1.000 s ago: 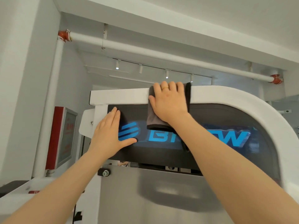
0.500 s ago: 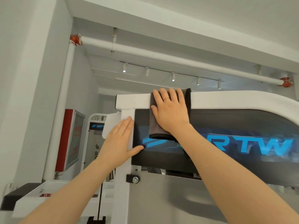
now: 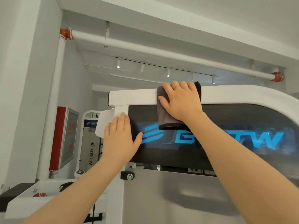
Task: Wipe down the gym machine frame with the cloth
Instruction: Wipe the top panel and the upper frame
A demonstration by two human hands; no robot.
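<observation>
Cloth [image 3: 165, 113]: dark grey, folded, draped over the top bar of the white frame [image 3: 134, 97] and hanging down onto the black panel [image 3: 226, 120] with blue lettering. The right hand [image 3: 181, 101] lies flat on the cloth, fingers straight and close together, reaching over the bar's top edge; the thumb is spread to the left on the cloth. A ring sits on one finger. The left hand [image 3: 119, 139] lies flat against the frame's upright and the panel's left edge, fingers straight and together, thumb spread to the right. It holds nothing.
</observation>
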